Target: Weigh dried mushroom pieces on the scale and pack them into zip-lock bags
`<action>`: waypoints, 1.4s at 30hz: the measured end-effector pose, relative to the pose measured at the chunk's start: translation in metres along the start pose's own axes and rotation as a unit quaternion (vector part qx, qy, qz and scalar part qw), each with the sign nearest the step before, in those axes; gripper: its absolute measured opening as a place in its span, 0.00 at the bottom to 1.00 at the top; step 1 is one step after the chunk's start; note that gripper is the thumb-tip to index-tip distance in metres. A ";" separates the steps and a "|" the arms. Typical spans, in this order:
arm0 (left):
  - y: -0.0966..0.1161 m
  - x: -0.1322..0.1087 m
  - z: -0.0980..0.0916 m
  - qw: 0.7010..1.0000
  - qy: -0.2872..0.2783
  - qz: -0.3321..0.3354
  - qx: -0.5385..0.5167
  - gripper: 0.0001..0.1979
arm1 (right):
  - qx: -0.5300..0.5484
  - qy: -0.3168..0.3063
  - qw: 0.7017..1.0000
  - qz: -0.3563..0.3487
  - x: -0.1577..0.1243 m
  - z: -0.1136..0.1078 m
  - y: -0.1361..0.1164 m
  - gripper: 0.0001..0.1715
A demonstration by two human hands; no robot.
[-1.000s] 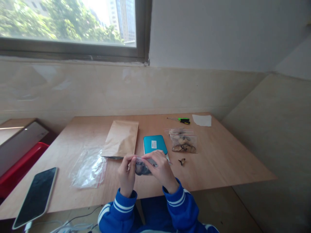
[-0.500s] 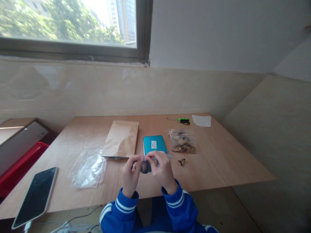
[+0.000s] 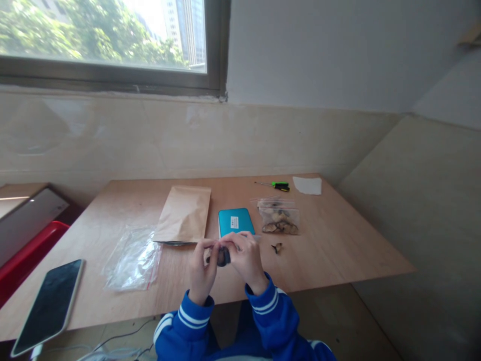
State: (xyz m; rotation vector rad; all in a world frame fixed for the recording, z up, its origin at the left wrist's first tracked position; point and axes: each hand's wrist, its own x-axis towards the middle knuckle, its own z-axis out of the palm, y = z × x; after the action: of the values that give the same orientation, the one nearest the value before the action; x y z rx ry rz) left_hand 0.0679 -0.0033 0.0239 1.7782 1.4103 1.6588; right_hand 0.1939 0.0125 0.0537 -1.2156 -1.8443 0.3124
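Between my hands hangs a small clear zip bag with dark dried pieces in it, perhaps dried mushrooms. My left hand pinches its top edge on the left. Close beside it, my right hand pinches the same edge, fingertips nearly meeting the left ones. A teal box with a white label lies just beyond my fingers. To the right, filled zip bags of dried pieces lie stacked, and one loose dried piece sits in front of them.
A brown paper pouch and clear empty bags lie left of my hands. A tablet rests at the table's left edge, cable attached. Screwdrivers and a white paper lie at the back right. A red chair stands left.
My right hand has shifted slightly left along the bag's top edge, covering more of the bag. The whole view has moved a little. Both hands keep their pinch.
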 end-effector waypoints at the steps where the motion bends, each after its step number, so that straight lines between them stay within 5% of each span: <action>1: -0.002 0.000 -0.001 1.000 0.013 -0.005 0.001 0.02 | 0.008 -0.004 1.000 0.000 0.000 0.000 0.001 0.11; 4: -0.009 0.001 -0.009 0.999 0.024 -0.022 -0.006 0.03 | 0.019 -0.028 0.999 -0.006 0.000 0.000 0.009 0.08; 14: -0.008 0.009 -0.025 0.989 -0.110 -0.084 -0.045 0.08 | -0.013 -0.027 0.999 -0.018 -0.008 0.007 0.013 0.13; 20: -0.008 0.005 -0.024 0.996 -0.056 -0.073 -0.020 0.08 | 0.009 -0.071 0.997 -0.013 -0.006 0.001 0.018 0.07; 25: -0.009 0.002 -0.028 0.996 -0.068 -0.062 -0.006 0.07 | 0.020 -0.087 0.996 -0.006 -0.009 -0.001 0.032 0.13; 42: -0.028 0.004 -0.046 0.987 0.004 -0.152 -0.051 0.11 | 0.025 -0.117 0.993 0.010 -0.013 -0.010 0.040 0.11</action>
State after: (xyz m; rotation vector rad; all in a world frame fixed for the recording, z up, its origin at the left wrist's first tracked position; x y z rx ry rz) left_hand 0.0144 -0.0045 0.0166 1.4204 1.4868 1.5475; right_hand 0.2277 0.0191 0.0279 -1.2055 -2.0126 0.5282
